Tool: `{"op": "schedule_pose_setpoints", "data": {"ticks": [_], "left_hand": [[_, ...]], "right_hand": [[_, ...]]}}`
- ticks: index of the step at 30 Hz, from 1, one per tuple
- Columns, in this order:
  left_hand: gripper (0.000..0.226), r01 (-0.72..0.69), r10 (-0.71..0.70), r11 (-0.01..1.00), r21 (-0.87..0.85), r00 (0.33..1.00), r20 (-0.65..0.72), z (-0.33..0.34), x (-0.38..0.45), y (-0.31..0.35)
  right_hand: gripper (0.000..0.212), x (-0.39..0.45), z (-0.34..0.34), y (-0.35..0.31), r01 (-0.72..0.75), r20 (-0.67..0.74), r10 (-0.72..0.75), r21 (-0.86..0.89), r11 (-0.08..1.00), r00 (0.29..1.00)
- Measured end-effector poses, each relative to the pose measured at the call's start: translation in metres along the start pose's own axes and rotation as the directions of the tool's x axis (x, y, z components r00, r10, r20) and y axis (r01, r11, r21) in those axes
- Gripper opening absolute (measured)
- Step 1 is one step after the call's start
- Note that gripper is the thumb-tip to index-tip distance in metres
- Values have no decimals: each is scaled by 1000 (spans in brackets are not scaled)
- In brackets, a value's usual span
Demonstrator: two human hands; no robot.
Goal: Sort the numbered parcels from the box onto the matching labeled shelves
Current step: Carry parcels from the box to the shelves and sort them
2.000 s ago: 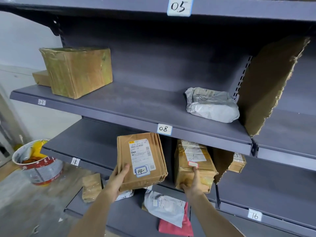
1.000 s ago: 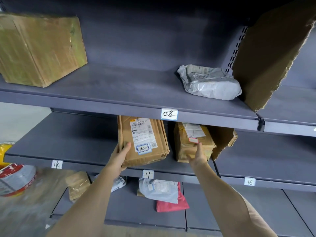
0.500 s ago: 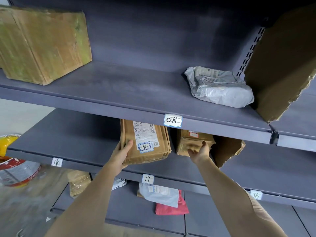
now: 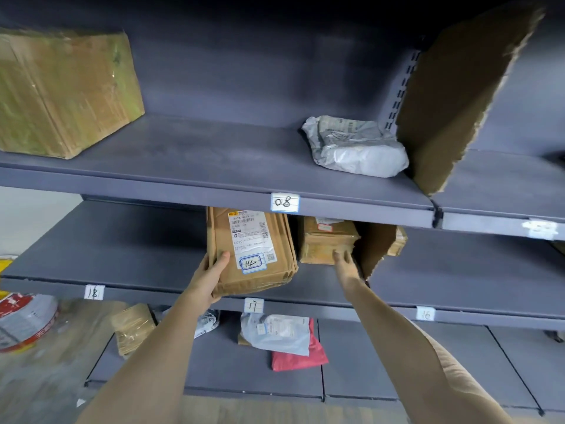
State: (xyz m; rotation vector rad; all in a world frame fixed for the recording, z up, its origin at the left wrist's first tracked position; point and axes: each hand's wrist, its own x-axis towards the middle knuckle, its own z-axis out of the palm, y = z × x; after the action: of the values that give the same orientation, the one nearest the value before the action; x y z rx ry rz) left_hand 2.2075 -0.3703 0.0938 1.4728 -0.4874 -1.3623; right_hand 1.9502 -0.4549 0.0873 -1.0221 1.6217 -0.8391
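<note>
Grey metal shelving (image 4: 214, 157) filled the view, its dark back panel (image 4: 244, 71) in shadow. At the left edge stood a pale wall (image 4: 33, 218) above a worn wooden floor (image 4: 46, 387).

We record soft, even daylight on the front lips of the grey metal shelves (image 4: 189, 191); the recess beneath the top edge falls to near black. The white crumpled plastic mailer (image 4: 360, 148) is the brightest object, with mild glare on its lower folds. We see a sheen on the tape of the large brown cardboard box (image 4: 64, 93). Shelf lines bow toward the corners from the wide lens. The red-and-white bucket (image 4: 24, 322) at left is smeared and soft.
</note>
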Motion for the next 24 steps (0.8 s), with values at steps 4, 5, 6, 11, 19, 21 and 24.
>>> {"op": "schedule_pose_setpoints", "data": {"ticks": [4,5,6,11,19,21,24], "left_hand": [[32,-8,4,999,48,998,67,8,-18,-7],[34,-18,12,998,60,996,92,11,-21,-10],[35,-28,20,997,72,993,113,14,-24,-14],[47,-37,-2,989,147,966,258,47,-39,-40],[55,-60,-87,958,282,873,480,146,-70,-81],[50,-65,-99,953,297,856,507,177,-81,-89],[53,-74,-126,939,336,835,536,229,-98,-106]], "right_hand": [[62,-30,-21,17,185,-3,-211,-464,866,978],[63,-35,-30,21,179,-23,-229,-552,814,973],[63,-42,-38,24,164,-40,-242,-629,760,969],[61,-83,-96,44,60,-124,-271,-812,581,955],[60,-138,-208,75,-163,-359,-201,-765,624,912],[61,-149,-239,84,-201,-403,-202,-757,622,893],[61,-165,-292,104,-259,-462,-202,-751,608,864]]}}
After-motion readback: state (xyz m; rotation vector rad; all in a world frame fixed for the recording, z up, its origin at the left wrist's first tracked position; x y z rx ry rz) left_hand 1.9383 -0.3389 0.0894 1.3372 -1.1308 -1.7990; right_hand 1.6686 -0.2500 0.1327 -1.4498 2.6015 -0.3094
